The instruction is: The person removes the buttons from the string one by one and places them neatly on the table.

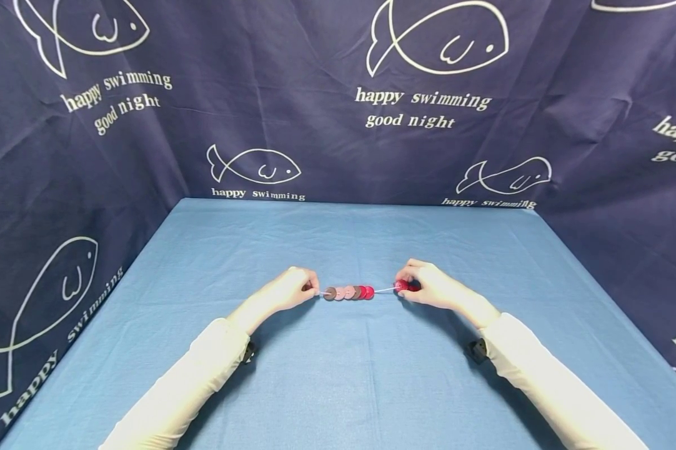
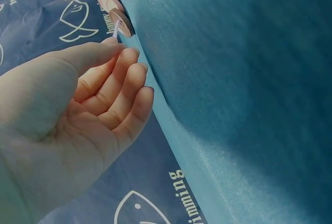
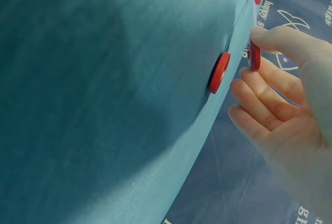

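A row of buttons (image 1: 349,292) in brown, pink and red is threaded on a thin white string (image 1: 385,290) between the two hands. My left hand (image 1: 290,289) pinches the string between thumb and forefinger, just left of the brown end button (image 2: 121,23). On the other side, my right hand (image 1: 435,285) pinches a red button (image 3: 254,56) between thumb and fingers, and the string runs taut to it from the row. A second red button (image 3: 220,72) lies on the cloth beside the right hand, partly hidden by that hand in the head view.
A blue cloth (image 1: 338,375) covers the table. Dark blue curtains (image 1: 327,81) printed with white fish and lettering hang behind it and along both sides. A small black device (image 1: 249,352) sits at the left wrist, another (image 1: 477,351) at the right.
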The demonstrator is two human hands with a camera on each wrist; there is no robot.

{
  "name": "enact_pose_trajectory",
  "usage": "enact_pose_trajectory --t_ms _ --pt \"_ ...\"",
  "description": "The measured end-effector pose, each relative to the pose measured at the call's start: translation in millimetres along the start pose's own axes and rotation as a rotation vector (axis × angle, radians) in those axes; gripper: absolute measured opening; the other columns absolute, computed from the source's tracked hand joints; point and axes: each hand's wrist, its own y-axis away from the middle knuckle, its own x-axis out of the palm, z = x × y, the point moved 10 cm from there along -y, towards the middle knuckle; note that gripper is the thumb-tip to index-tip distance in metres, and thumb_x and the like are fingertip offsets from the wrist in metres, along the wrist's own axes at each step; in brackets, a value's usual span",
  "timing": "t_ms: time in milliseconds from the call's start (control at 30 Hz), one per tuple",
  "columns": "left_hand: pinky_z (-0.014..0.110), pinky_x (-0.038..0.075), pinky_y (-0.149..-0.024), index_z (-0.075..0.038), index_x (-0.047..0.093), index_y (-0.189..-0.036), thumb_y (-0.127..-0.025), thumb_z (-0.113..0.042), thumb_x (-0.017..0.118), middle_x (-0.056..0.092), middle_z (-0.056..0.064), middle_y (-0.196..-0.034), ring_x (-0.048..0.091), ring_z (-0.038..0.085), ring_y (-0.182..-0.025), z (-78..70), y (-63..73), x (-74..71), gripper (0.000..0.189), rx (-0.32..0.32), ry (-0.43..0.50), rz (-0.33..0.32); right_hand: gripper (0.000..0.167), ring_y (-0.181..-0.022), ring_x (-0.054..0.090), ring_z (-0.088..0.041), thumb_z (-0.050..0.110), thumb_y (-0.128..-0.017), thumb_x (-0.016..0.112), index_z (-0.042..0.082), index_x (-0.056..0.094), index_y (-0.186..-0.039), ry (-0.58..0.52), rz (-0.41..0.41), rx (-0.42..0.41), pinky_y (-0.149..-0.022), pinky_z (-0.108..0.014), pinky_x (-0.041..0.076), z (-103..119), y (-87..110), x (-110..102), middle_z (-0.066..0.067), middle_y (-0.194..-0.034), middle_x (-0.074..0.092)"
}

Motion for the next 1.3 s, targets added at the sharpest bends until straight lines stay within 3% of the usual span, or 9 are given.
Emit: enact_pose_trajectory --t_ms 267,667,1300 --pt "0.02 0.044 -0.062 -0.008 0.066 -0.078 -0.086 -0.007 0.062 0.065 0.001 -0.072 0.05 0.005 -0.063 0.8 0.6 -1.2 0.009 -0.005 -0.015 0.006 0.019 -0.074 0.058 -0.016 0.007 -0.073 0.075 0.003 0.068 -0.09 0.006 0.008 0.008 -0.07 -0.031 0.05 0 -0.7 -2 -0.003 -0.081 0.057" --pt "0.02 0.044 -0.063 -0.009 0.066 -0.077 -0.085 -0.008 0.063 0.065 0.0 -0.072 0.052 0.005 -0.064 0.7 -1.3 -1.4 0.008 -0.012 -0.028 0.006 0.014 -0.072 0.055 -0.015 0.005 -0.073 0.073 0.005 0.068 -0.087 0.005 -0.004 -0.013 -0.067 -0.025 0.046 -1 1.8 -5 -0.004 -0.08 0.055" --pt "0.018 0.044 -0.061 -0.009 0.064 -0.075 -0.083 -0.008 0.066 0.063 -0.002 -0.068 0.052 0.004 -0.062 -0.4 0.2 1.7 0.008 -0.011 -0.008 0.01 0.014 -0.076 0.058 -0.014 0.004 -0.074 0.072 0.005 0.068 -0.088 -0.007 -0.009 -0.003 -0.072 -0.033 0.05 -8 10.6 -6 -0.003 -0.082 0.057"
